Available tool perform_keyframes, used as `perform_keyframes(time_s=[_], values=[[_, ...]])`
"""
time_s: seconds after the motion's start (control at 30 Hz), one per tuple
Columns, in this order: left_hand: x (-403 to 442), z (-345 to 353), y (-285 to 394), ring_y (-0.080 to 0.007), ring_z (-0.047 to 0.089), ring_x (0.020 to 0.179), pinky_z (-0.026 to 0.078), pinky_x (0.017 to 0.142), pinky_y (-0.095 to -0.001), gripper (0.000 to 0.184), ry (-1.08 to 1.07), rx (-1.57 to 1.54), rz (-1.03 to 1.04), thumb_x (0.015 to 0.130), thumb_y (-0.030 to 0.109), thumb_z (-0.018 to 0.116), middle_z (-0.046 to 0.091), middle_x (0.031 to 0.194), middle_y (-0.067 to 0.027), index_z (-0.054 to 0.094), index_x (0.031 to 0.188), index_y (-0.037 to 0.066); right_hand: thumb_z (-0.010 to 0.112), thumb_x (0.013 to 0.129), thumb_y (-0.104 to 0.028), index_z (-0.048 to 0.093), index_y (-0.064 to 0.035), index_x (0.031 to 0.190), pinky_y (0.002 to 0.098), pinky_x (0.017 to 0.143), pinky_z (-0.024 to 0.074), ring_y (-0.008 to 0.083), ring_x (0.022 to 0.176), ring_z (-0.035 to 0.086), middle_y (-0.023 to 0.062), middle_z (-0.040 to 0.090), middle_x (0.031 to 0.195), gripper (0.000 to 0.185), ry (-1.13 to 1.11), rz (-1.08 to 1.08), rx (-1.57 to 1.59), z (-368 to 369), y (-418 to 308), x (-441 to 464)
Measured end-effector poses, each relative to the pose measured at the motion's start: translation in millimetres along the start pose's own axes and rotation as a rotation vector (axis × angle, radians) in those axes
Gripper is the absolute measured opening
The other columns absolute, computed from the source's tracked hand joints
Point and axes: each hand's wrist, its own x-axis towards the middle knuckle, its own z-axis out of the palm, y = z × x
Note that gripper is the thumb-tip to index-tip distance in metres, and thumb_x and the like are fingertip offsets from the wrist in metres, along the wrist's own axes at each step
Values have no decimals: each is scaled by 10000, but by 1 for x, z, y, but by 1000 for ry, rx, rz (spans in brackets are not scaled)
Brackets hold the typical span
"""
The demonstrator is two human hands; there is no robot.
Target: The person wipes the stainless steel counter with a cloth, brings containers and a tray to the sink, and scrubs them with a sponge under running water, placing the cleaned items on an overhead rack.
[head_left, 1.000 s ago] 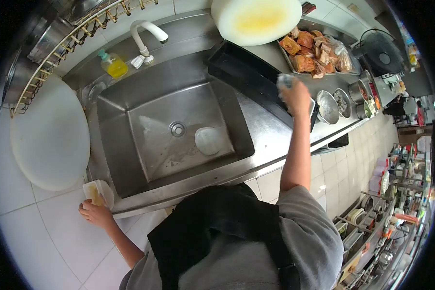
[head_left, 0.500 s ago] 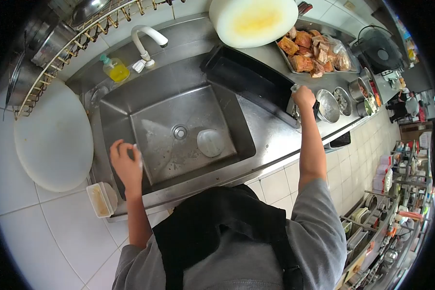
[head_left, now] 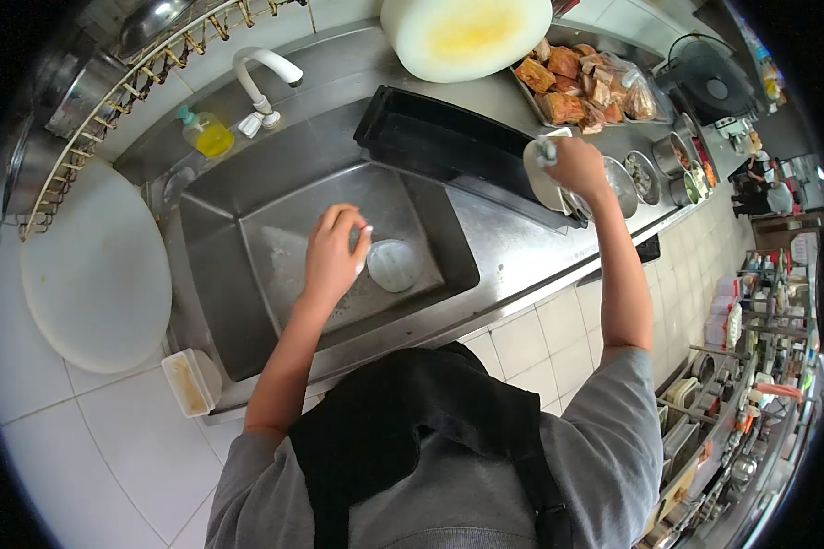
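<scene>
My left hand [head_left: 334, 256] is over the sink [head_left: 339, 325], its fingers curved and apart from the thumb, with white specks on the thumb and nothing held. A translucent shallow dish [head_left: 394, 265] lies on the sink bottom just beside it. My right hand [head_left: 577, 166] is closed at the right end of a long black tray [head_left: 458, 146]. It grips a pale, round-edged, dish-like piece [head_left: 542, 178], and a greyish-white wad [head_left: 546, 151] shows at the fingertips. The hand partly hides both, so their exact kind is unclear.
Behind the sink are a white faucet [head_left: 264, 69] and a soap bottle [head_left: 209, 135]. A tray of meat chunks [head_left: 568, 84] and metal bowls [head_left: 643, 178] stand right. White boards lean left [head_left: 96, 274] and back [head_left: 467, 37]. A plastic tub [head_left: 189, 382] sits lower left.
My left hand has moved right, from the sink's left side toward the dish. My right hand has shifted slightly up, and the pale piece in it now shows more clearly.
</scene>
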Motion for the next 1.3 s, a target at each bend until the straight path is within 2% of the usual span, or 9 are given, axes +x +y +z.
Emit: perform_keyframes(time_s=[0.3,0.37,0.53,0.77,0.8,0.9,1.03,1.2,1.3], values=[[82,94,6,-335,377,1300,335,1053,-475,371,-21,262,404,868,202,614,396,1407,-150,547,1208,70,625,666,-83,687,-62,760,382,636,537,284,760,681,132,681,775,115,-224,-477,-99,25,-80,-76],[102,123,-5,-339,438,1233,337,1054,-478,331,43,335,466,877,232,599,475,1311,-155,567,1174,90,627,689,-99,688,-71,738,366,623,533,248,765,688,109,693,786,83,-240,-506,-143,59,-80,-84],[123,168,-20,-280,583,856,422,915,-457,160,-125,523,486,872,277,575,583,827,-72,579,926,127,578,771,-125,685,-98,755,341,626,524,226,782,686,89,696,802,112,-173,-438,-180,112,-78,-93],[142,200,-3,-264,596,865,416,783,-425,97,-113,622,304,886,224,527,615,875,-68,593,879,154,566,792,-138,646,-81,919,326,707,509,224,918,644,83,671,941,160,52,-272,-149,120,-72,-103],[146,200,7,-299,569,998,411,890,-475,143,-238,546,161,853,134,545,600,990,-118,610,980,141,570,790,-131,642,-78,944,336,715,510,233,931,641,87,667,959,178,45,-221,-114,119,-71,-104],[133,197,20,-344,483,1162,344,1016,-540,341,147,422,416,802,41,559,535,1127,-168,582,1135,111,605,769,-115,634,-64,1012,367,744,514,268,943,637,116,659,974,250,76,-96,54,124,-62,-103],[74,197,38,-374,409,1205,289,1071,-516,504,-144,-265,131,796,51,585,435,1219,-197,445,1279,47,692,734,-160,625,-51,1074,398,789,508,324,940,625,169,643,969,363,24,22,359,110,-37,-102],[17,215,60,-268,635,828,575,667,-362,870,-797,-855,-678,895,552,529,399,1278,-265,117,1439,13,786,695,-244,585,-56,1153,422,807,501,397,894,596,250,551,1046,534,-96,398,616,95,-17,-139],[16,222,74,-260,639,882,578,688,-392,673,-816,-782,-648,955,427,491,522,1200,-214,197,1434,59,803,636,-186,537,-37,1206,486,957,415,435,1111,497,289,439,1223,647,-64,346,478,143,-39,-155]])
